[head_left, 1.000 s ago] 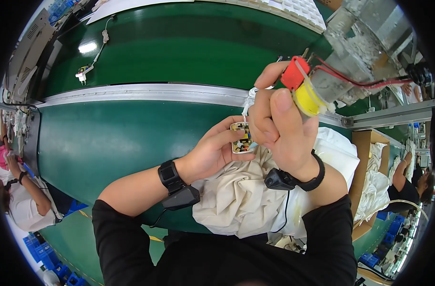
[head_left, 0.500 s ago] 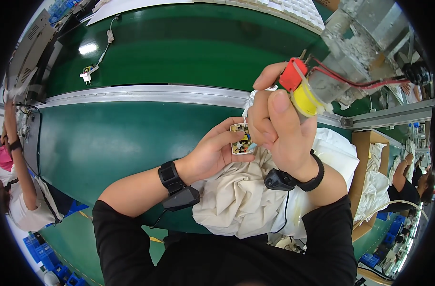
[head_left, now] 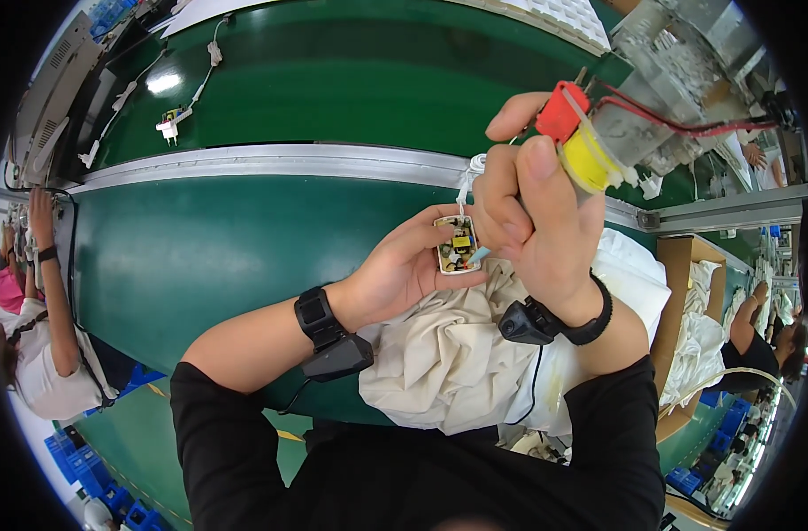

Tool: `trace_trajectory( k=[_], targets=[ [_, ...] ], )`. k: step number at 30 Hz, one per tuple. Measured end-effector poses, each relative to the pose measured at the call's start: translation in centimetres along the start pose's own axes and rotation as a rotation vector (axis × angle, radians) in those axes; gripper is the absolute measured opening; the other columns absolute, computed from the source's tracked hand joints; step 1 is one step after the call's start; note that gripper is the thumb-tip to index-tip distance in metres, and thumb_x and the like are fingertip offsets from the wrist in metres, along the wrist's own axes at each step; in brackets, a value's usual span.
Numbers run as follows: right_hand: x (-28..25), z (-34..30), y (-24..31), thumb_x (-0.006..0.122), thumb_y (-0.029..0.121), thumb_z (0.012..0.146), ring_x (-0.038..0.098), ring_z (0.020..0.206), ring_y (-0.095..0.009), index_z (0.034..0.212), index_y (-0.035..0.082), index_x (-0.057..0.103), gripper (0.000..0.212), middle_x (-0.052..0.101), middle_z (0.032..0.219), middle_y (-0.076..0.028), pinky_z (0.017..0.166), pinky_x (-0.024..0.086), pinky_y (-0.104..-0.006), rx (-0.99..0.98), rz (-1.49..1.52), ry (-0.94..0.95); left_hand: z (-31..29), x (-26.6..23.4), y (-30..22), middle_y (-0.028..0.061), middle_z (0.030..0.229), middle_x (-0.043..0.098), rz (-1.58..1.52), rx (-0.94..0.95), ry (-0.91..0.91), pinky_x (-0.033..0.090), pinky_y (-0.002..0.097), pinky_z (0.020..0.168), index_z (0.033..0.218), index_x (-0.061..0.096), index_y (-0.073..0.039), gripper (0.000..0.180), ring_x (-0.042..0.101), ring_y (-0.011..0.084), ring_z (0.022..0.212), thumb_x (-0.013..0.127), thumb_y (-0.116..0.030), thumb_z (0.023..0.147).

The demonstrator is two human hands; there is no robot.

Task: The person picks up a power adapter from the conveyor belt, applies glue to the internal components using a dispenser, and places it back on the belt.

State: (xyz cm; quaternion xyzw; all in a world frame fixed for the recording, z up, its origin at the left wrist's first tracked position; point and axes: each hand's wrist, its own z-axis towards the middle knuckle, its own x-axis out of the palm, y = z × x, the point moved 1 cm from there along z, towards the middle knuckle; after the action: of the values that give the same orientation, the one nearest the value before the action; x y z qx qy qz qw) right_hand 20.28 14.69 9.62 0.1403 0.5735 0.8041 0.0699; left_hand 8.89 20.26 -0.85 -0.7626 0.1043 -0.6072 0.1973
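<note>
My left hand [head_left: 402,270] holds a small white adapter case [head_left: 457,247] with an open circuit board facing up, just above a crumpled cream cloth [head_left: 461,354]. My right hand [head_left: 536,208] grips a powered screwdriver with a yellow and red body [head_left: 574,142], its tip pointing down onto the board. A white cord [head_left: 468,177] rises from the case behind my fingers. Both wrists wear black bands with small black devices.
A green conveyor belt [head_left: 245,239] runs across with a metal rail [head_left: 271,161]. Another white adapter with cord [head_left: 169,124] lies on the far belt. A person sits at the left [head_left: 45,301]; another works at the right [head_left: 758,327] near a cardboard box [head_left: 687,292].
My hands stay in place with the screwdriver on the board. The person at the left has lowered and shifted an arm; the adapter on the far belt has moved along.
</note>
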Motion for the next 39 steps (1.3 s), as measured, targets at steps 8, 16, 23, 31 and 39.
trace_trajectory(
  k=[8, 16, 23, 31, 39],
  targets=[
    [0.4, 0.2, 0.3, 0.042, 0.035, 0.097, 0.026, 0.039, -0.004, 0.106, 0.003, 0.039, 0.033, 0.034, 0.05, 0.002, 0.037, 0.023, -0.0209, 0.021, 0.027, 0.011, -0.6, 0.8, -0.6, 0.0128, 0.126, 0.045, -0.075, 0.018, 0.045, 0.043, 0.0442, 0.102, 0.128, 0.035, -0.002, 0.036, 0.049, 0.0226, 0.118, 0.037, -0.021, 0.098],
    [0.8, -0.1, -0.3, 0.042, 0.035, 0.097, 0.026, 0.039, -0.003, 0.105, 0.004, 0.039, 0.032, 0.034, 0.051, 0.002, 0.037, 0.023, -0.0206, -0.036, 0.025, 0.045, -1.0, 1.1, -0.7, 0.0143, 0.13, 0.043, -0.153, -0.012, 0.157, 0.037, 0.0446, 0.106, 0.131, 0.033, -0.001, 0.043, 0.046, 0.0254, 0.122, 0.035, -0.03, 0.099],
    [1.5, -0.4, -0.1, 0.043, 0.035, 0.097, 0.026, 0.04, -0.003, 0.106, 0.004, 0.04, 0.033, 0.034, 0.052, 0.003, 0.037, 0.023, -0.0202, -0.038, 0.041, -0.026, -1.3, 1.2, -0.8, 0.0151, 0.133, 0.041, -0.142, -0.052, 0.198, 0.037, 0.0434, 0.107, 0.132, 0.032, 0.0, 0.047, 0.044, 0.0261, 0.123, 0.034, -0.034, 0.099],
    [1.9, 0.1, 1.1, 0.044, 0.034, 0.097, 0.026, 0.041, -0.003, 0.11, 0.002, 0.04, 0.035, 0.035, 0.052, 0.003, 0.038, 0.022, -0.0203, -0.005, 0.062, 0.003, -1.8, 1.6, -1.4, 0.0152, 0.133, 0.041, -0.091, -0.053, 0.162, 0.037, 0.0424, 0.106, 0.133, 0.031, 0.0, 0.047, 0.044, 0.026, 0.123, 0.033, -0.033, 0.099],
    [3.2, -0.1, 1.6, 0.049, 0.03, 0.095, 0.029, 0.043, -0.002, 0.109, 0.001, 0.04, 0.033, 0.037, 0.054, 0.003, 0.039, 0.024, -0.0199, -0.047, 0.102, 0.056, -2.4, 2.0, -1.9, 0.0106, 0.134, 0.042, 0.078, 0.027, 0.053, 0.039, 0.0392, 0.103, 0.134, 0.032, -0.005, 0.044, 0.045, 0.0234, 0.123, 0.036, -0.03, 0.098]
  ],
)
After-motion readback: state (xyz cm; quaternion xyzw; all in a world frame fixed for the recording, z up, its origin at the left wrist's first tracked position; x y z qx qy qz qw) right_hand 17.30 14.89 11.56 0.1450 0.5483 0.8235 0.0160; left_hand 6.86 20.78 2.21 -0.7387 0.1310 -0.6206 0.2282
